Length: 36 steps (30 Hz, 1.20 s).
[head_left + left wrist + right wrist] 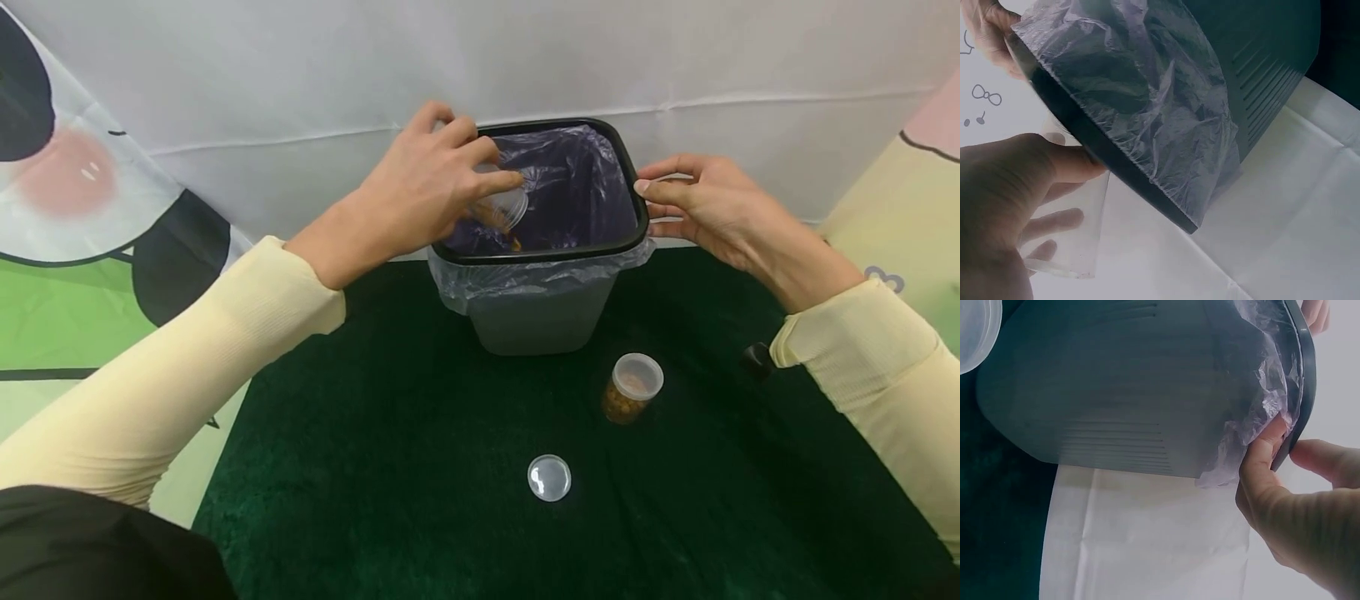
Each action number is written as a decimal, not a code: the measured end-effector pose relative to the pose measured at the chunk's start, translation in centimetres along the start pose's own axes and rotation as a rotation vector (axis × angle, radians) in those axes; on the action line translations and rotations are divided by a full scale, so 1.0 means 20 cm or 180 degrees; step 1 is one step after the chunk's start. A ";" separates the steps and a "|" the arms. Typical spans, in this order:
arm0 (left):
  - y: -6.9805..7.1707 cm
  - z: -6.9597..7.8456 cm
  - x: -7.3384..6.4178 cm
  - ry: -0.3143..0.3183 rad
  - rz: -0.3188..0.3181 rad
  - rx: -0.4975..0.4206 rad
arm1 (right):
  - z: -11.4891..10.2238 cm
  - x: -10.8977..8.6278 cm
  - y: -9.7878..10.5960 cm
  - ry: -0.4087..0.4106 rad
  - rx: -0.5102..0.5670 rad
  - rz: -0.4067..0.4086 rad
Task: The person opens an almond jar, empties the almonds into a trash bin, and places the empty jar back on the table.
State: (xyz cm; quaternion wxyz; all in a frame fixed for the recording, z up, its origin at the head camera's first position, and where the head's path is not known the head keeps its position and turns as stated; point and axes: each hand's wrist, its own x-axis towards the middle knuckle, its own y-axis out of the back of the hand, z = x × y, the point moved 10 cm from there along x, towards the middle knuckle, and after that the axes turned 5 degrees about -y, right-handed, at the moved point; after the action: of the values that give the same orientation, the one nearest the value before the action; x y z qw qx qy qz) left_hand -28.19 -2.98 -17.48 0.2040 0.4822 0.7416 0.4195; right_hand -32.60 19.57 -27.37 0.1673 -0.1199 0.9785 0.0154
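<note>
In the head view my left hand point(431, 179) grips a clear plastic jar point(512, 207), tipped with its mouth over the trash bin point(536, 321). Small orange-brown bits point(514, 242) show at the jar's mouth. The left wrist view shows the fingers curled round the jar point(1082, 250), seen through its clear wall. My right hand point(723, 200) pinches the bin's black rim point(637, 204) at the right side. In the right wrist view its thumb is on one side of the rim and its fingers are on the other. A thin purple bag point(585, 179) lines the bin and folds over its edge.
A second clear jar point(632, 390), with brown pieces inside, stands on the dark green cloth point(375, 467) in front of the bin. Nearer me lies a round clear lid point(549, 477). Behind the bin hangs a white sheet point(300, 83).
</note>
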 end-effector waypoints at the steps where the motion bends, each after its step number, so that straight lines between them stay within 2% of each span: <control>1: 0.00 0.00 0.00 -0.0006 0.0012 0.0023 | 0.00 0.00 0.00 0.0000 -0.0005 0.0008; 11: 0.03 0.02 0.01 -0.0115 0.0109 0.0225 | 0.00 0.03 0.00 0.0023 0.0042 0.0029; 18: 0.02 0.05 0.02 -0.0247 -0.0049 0.0479 | 0.00 0.03 -0.01 0.0028 0.0048 0.0055; 23: 0.00 0.08 0.04 -0.0392 -0.0204 0.0855 | 0.00 0.03 -0.02 -0.0004 -0.0032 0.0072; 28: -0.04 0.14 0.03 -0.0773 -0.0348 0.1414 | 0.00 0.03 -0.02 -0.0005 -0.0107 0.0102; 31: -0.06 0.18 0.03 -0.0976 -0.0335 0.1663 | 0.00 0.03 -0.02 0.0007 -0.0137 0.0110; 36: -0.07 0.22 0.03 -0.1095 -0.0228 0.1935 | 0.00 0.03 -0.02 0.0026 -0.0157 0.0108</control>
State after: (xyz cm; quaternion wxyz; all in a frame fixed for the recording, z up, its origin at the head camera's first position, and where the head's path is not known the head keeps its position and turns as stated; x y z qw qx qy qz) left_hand -26.11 -0.90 -20.96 0.1876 0.5581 0.8038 0.0848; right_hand -33.07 19.03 -27.55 0.1600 -0.1074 0.9804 0.0419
